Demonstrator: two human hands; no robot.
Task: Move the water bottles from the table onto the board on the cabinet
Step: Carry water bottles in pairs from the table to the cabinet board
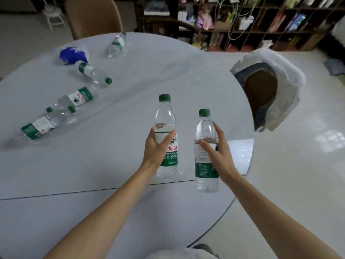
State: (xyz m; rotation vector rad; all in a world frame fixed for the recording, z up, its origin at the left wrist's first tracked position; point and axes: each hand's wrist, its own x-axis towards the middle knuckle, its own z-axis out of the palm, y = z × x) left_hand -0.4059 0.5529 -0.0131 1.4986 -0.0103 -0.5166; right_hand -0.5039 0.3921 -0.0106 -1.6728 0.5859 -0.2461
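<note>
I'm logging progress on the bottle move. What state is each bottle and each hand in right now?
left hand: grips a bottle.
left-hand bottle: upright, capped, held.
right hand: grips a bottle.
right-hand bottle: upright, capped, held.
four bottles on the table: lying on their sides at the left, not yet moved.
blue and white wrapper: crumpled, on the table.

"夫山" and "用纯净" on bottle label (170,156)

Soft daylight, floor (298,165) glare, blurry shelves (261,21), wide-angle edge bending
</note>
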